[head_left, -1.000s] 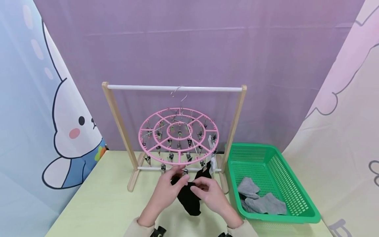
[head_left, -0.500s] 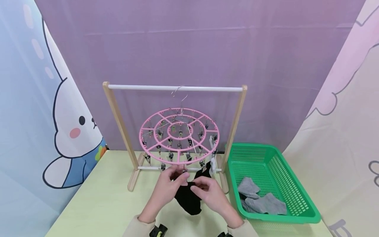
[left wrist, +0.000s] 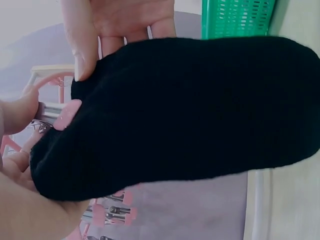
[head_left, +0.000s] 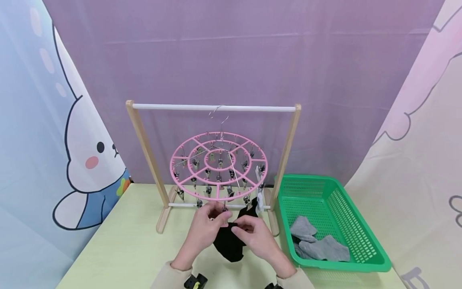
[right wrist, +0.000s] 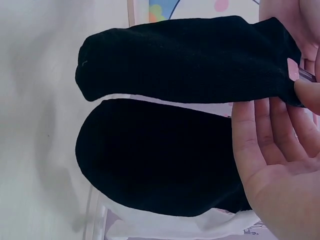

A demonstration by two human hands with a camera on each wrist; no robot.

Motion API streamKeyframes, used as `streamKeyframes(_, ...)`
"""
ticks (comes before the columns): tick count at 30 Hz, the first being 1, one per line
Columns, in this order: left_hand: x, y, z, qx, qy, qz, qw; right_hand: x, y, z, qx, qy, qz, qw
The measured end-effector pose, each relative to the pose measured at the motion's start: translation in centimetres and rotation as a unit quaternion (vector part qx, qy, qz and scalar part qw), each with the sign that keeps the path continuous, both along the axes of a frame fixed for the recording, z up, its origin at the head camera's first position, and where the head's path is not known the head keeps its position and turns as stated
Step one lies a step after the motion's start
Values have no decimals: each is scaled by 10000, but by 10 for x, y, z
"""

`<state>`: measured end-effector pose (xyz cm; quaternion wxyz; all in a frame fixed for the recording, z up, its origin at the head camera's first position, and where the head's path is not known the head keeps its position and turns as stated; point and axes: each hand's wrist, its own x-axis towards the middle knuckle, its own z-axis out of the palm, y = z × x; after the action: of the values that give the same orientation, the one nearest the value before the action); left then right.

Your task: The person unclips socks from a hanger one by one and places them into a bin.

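A black sock (head_left: pixel 229 243) hangs below the front edge of a pink round clip hanger (head_left: pixel 218 199), between the two hands. My left hand (head_left: pixel 205 224) pinches a metal clip (left wrist: pixel 50 114) whose pink tip lies on the sock's cuff in the left wrist view. My right hand (head_left: pixel 254 235) holds the cuff's other side between thumb and fingers. Behind it, a second black sock (right wrist: pixel 155 155) hangs close by, with a white sock (head_left: pixel 260 196) beyond it at the hanger's right side.
The hanger hooks onto the white bar (head_left: pixel 173 106) of a wooden-sided rack (head_left: pixel 146 150). Several bare clips dangle from its rings. To the right, a green basket (head_left: pixel 361 220) holds grey socks (head_left: pixel 325 249). Purple cloth (head_left: pixel 231 60) stands behind the pale table (head_left: pixel 119 241).
Both hands stay almost in place at the cuff. Black fabric that showed within the left hand is now out of sight there, and the sock's lower end has shifted slightly.
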<state>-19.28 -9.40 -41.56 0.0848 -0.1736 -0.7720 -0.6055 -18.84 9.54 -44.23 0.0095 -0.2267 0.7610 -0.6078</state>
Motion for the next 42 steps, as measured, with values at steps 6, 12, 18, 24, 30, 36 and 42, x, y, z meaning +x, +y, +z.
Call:
streamKeyframes(6, 0, 2, -2, 0, 159, 35, 9999, 1, -1, -2, 108, -68, -78, 9999)
streamKeyframes(12, 0, 0, -3, -96, 241, 300, 9992, 3, 1, -9, 446, 28, -149, 9989)
streamKeyframes(18, -1, -4, -4, -238, 410, 511, 9976, 4, 8, -17, 562, 229, -272, 9978)
streamKeyframes(24, 0, -9, -4, -113, 326, 640, 9974, 9, 20, -14, 722, 220, -222, 9969)
streamKeyframes(30, -1, -13, -7, 281, 115, 651, 9974, 13, 31, -5, 825, 193, -225, 9962)
streamKeyframes(36, -3, -15, -7, 579, -5, 592, 9966, 16, 40, 7, 716, 234, -299, 9967)
streamKeyframes(42, -4, -18, -7, 513, 19, 679, 9964, 17, 47, 16, 608, 200, -596, 9962)
